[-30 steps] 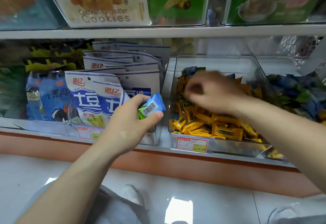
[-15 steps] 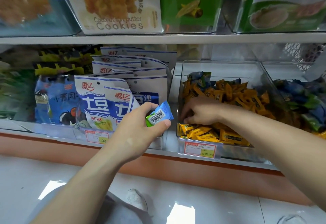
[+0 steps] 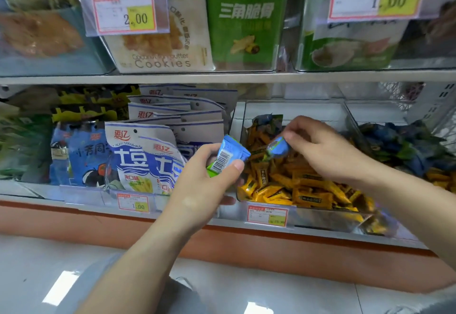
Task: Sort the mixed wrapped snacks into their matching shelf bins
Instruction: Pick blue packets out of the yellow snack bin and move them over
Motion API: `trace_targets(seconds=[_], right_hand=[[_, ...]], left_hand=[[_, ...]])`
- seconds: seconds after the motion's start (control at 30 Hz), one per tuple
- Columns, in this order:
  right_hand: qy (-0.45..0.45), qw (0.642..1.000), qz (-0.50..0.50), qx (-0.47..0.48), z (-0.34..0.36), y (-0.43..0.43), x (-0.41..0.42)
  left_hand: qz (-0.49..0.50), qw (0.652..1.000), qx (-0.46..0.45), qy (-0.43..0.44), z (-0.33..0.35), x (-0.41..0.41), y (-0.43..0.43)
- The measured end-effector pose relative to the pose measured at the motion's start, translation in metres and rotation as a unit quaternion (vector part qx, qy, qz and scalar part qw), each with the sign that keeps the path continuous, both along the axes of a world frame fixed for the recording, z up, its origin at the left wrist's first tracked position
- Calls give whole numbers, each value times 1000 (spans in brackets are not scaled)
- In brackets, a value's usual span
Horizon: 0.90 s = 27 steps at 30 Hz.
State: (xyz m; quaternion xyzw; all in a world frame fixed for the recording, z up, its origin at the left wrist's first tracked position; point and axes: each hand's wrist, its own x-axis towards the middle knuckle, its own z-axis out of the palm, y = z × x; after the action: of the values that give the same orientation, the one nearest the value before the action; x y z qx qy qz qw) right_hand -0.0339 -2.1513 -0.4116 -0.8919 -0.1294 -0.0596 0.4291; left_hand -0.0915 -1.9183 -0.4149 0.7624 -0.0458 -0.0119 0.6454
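A blue-and-green wrapped snack with a barcode (image 3: 228,157) is gripped between thumb and fingers of the left hand (image 3: 197,185), just outside the left wall of the clear plastic bin (image 3: 296,110) of yellow wrapped snacks (image 3: 308,187). A second blue wrapped snack (image 3: 277,147) is pinched by the right hand (image 3: 320,150) above that bin's left side. Neither is yet placed among the blue and green snacks (image 3: 404,145) in the neighbouring bin to the right. Another blue wrapper (image 3: 267,119) lies at the rear left corner, so the sorting is judged unfinished.
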Motion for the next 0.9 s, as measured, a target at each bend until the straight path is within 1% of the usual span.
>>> trace_targets(seconds=[0.03,0.1,0.17,0.2,0.3,0.37,0.43,0.5,0.57,0.67,0.77,0.83,0.9], right_hand=[[13,1000,2,22,4,-5,-9],[60,993,1,101,7,-12,-24],[113,975,-24,189,5,-16,-36],[125,967,-47,219,3,-17,-39],[128,942,-123,283,2,-22,-45],[119,929,-155,315,1,-32,-48],[108,925,-163,326,1,-46,-48],[119,915,-167,348,2,-63,-49],[135,902,-163,377,4,-85,-49],[112,912,-175,353,5,-128,-46],[63,918,-251,300,1,-171,-33],[13,927,-303,221,-3,-194,-21],[-14,941,-327,83,-5,-210,-10]], left_hand=[[-9,1000,-3,-3,1,-2,-8],[-28,999,-18,3,2,-5,-26],[-36,998,-40,12,2,-7,-47],[-38,998,-55,17,2,-8,-57],[-49,995,-89,20,1,-5,-88],[-40,995,-90,22,-1,-1,-110],[-21,998,-60,2,-3,5,-135],[3,998,19,-57,-4,14,-161],[4,990,83,-114,1,23,-186],[-27,980,125,-151,7,40,-227],[-68,961,184,-193,10,59,-265],[-109,941,257,-192,13,69,-281],[-132,921,318,-181,16,78,-281]])
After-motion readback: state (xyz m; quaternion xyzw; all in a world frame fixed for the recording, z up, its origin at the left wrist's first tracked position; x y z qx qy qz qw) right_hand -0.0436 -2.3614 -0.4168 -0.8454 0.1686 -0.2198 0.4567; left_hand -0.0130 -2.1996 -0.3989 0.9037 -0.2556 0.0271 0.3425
